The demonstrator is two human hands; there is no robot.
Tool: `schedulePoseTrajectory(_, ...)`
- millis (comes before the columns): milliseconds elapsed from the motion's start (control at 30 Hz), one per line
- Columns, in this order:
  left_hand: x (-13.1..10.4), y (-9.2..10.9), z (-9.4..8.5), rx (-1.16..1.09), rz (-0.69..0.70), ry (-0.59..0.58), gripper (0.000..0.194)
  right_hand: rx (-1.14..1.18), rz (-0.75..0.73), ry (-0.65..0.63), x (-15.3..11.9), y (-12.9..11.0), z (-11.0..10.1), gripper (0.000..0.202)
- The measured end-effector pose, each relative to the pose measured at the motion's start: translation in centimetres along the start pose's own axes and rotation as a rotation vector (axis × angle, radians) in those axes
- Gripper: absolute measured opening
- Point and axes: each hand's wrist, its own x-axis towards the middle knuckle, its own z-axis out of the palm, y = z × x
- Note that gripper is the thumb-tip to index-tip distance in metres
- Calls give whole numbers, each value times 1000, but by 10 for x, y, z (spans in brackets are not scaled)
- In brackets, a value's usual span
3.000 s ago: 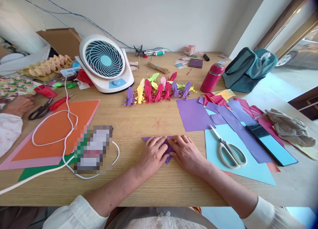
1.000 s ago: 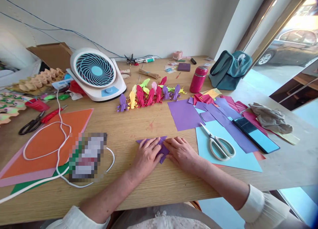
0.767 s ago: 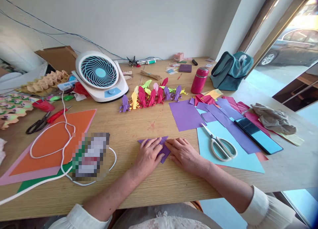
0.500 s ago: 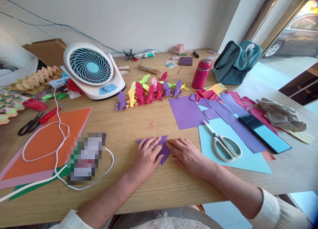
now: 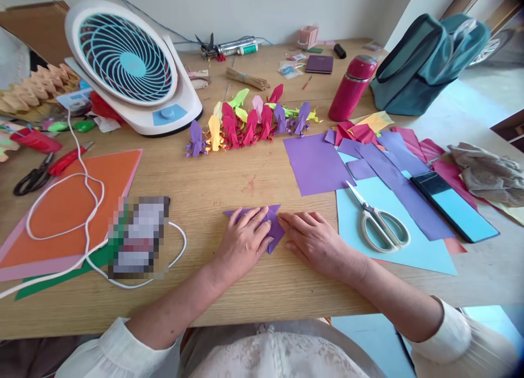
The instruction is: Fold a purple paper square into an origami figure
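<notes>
On the table in front of me lies a folded piece of purple paper [image 5: 277,229], with pointed corners and crease lines. My left hand [image 5: 245,233] rests flat across its left part, fingers and thumb apart, pressing it down and hiding much of it. At the paper's right corner is my right hand [image 5: 313,236], fingers together and closed on the edge; the thumb is lower, near the tabletop. White-handled scissors [image 5: 382,228] lie to the right on a light blue sheet [image 5: 426,260]. Beyond the hands stand several coloured origami figures [image 5: 250,127] in a cluster.
A white fan [image 5: 135,66] stands at the back left. Orange paper [image 5: 65,203], a white cable [image 5: 87,225] and a blurred-out phone [image 5: 141,236] lie left. To the right are purple sheets [image 5: 321,162], a phone [image 5: 454,206], a pink flask [image 5: 353,88] and a teal bag [image 5: 426,66].
The camera view has tilted down and come closer, so the table items shift within it. Both hands keep nearly the same pose on the purple paper.
</notes>
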Motion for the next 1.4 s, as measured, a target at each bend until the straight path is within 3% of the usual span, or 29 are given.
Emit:
schedulePoseTrajectory(267, 1, 1, -1, -26, -8, -2, 19, 127, -20, 10, -6, 10, -2, 45)
schedulePoseTrajectory(433, 2, 1, -2, -29, -2, -6, 19, 288, 31, 167, -13, 25, -7, 40)
schedulePoseTrajectory(700, 1, 1, -2, -39, -14, -6, 19, 162, 0, 34, -6, 19, -5, 45)
schedulePoseTrajectory(1067, 1, 1, -1, -35, -16, -5, 18, 189, 18, 24, -11, 20, -3, 40)
schedulePoseTrajectory(1400, 1, 2, -2, -6, -6, -5, 18, 67, -20, -15, -11, 15, -6, 28)
